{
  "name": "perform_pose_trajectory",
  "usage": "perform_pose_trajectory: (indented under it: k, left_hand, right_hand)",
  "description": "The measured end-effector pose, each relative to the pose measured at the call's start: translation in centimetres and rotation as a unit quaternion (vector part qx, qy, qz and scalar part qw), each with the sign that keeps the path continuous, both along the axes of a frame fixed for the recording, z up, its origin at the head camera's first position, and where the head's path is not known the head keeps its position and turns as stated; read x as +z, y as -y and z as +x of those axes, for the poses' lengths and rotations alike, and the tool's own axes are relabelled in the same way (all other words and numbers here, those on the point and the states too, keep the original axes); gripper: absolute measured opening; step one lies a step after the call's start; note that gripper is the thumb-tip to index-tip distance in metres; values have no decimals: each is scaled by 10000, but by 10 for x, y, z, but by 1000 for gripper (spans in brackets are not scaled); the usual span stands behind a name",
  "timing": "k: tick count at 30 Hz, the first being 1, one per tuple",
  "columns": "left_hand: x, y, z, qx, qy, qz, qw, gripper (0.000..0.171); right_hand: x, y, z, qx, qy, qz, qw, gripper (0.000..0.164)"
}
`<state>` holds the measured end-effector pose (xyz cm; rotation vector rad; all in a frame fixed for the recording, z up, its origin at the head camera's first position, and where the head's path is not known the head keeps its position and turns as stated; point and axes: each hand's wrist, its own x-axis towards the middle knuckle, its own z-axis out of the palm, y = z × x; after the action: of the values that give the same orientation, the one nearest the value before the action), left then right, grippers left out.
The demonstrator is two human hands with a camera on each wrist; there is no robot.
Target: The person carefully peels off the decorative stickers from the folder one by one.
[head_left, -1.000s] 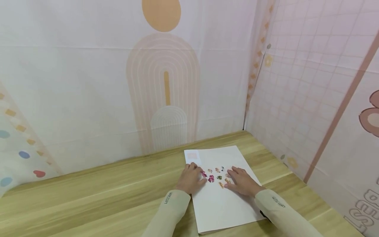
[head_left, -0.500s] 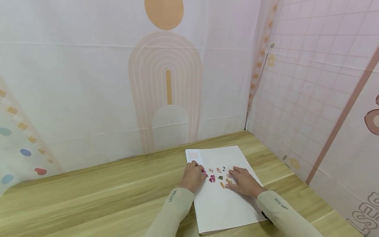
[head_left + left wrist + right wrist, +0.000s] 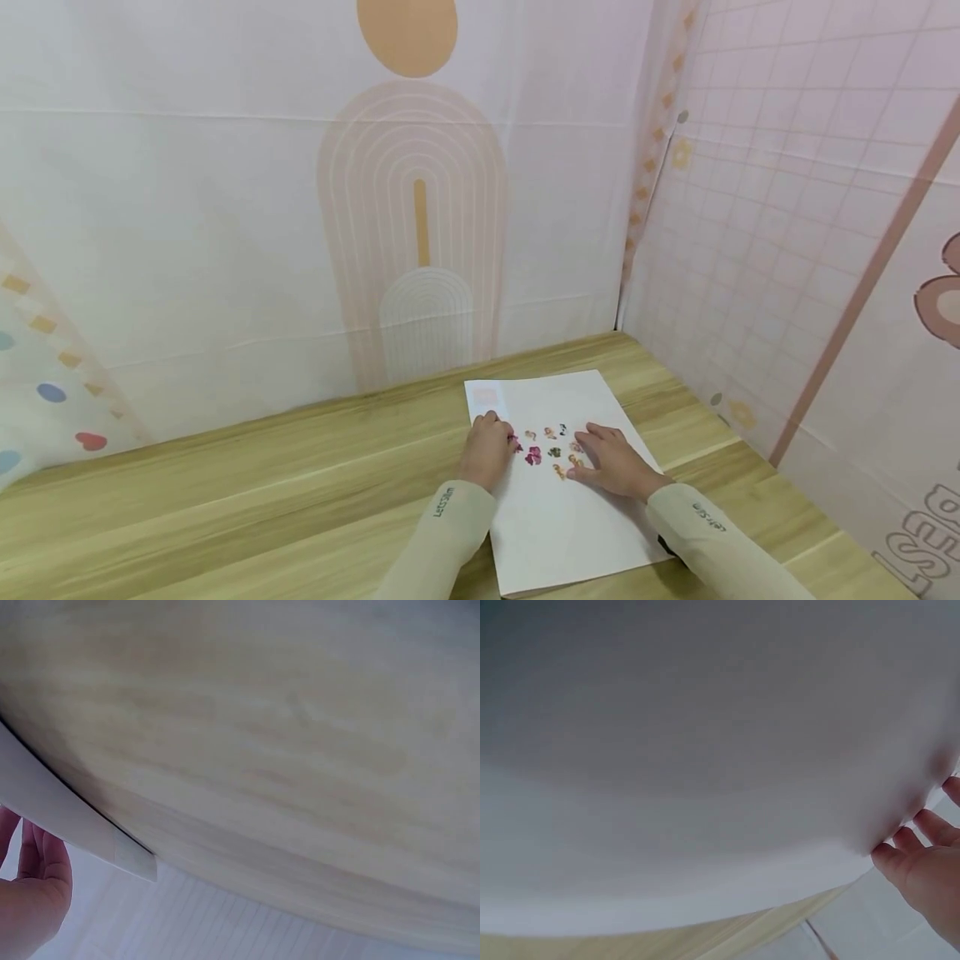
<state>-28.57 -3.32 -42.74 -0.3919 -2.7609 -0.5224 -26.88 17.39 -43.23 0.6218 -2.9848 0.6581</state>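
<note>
A white paper pad [image 3: 558, 533] lies flat on the wooden table. On its middle sit several small dried flowers, among them a magenta one [image 3: 533, 455], a dark green piece [image 3: 554, 452] and an orange one [image 3: 559, 472]. My left hand [image 3: 486, 452] is at the pad's left side, fingers curled and thumb drawn in, pinching another magenta flower [image 3: 515, 444] that is partly hidden. My right hand [image 3: 617, 462] rests on the pad with its fingers spread beside the flowers at the right. Its fingertips touch the white surface in the right wrist view.
A pale label with a pink square [image 3: 485, 397] is at the pad's top left corner. Wood-grain table [image 3: 262, 492] extends to the left. Printed cloth walls [image 3: 225, 208] rise behind the table and along its right side.
My left thumb has drawn in toward the curled fingers at the magenta flower, and that hand has turned slightly. The right hand stays in place. The head view shifts a little.
</note>
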Motion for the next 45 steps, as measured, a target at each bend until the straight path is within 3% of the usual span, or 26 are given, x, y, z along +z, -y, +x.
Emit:
perform_pose_trajectory:
  k: [11,18,27,45]
  left_hand:
    - [4,-3,1,-121,259,293,9992,6]
    - [4,-5,0,-163,240,417,9987,8]
    - [5,-4,-2,-172,581,880,9943,13]
    - [5,-2,-3,-355,331,801,9956,17]
  right_hand:
    - [-3,-5,-3,21,-28,-27,10000,63]
    - [-2,-5,-3,31,-39,-50,10000,63]
    - [-4,-3,-5,60,-79,-16,9999,63]
    - [-1,-3,-4,8,51,-15,10000,63]
